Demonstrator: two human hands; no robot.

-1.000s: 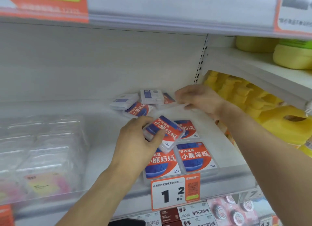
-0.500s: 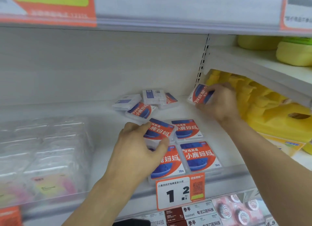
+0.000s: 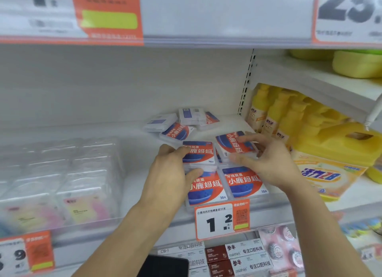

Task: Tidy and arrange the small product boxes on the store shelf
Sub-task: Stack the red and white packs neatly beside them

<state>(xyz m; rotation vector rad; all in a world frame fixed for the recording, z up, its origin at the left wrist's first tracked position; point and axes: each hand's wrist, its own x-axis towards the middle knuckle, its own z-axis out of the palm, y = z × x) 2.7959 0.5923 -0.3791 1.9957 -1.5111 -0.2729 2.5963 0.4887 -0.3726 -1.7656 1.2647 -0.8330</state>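
A tilted box [image 3: 234, 145] is pinched between thumb and fingers of the right hand [image 3: 268, 163], just above the back-right spot of the white shelf [image 3: 132, 194]; its lower edge is hidden by the thumb. The back-left box [image 3: 199, 153] is gripped at its left side by the left hand [image 3: 171, 173], whose thumb partly covers the front-left box [image 3: 206, 186], touching the front-right box [image 3: 244, 182]. A loose pile of boxes [image 3: 179, 122] lies behind, labels blurred; the price tag [image 3: 222, 218] cuts off the front edges.
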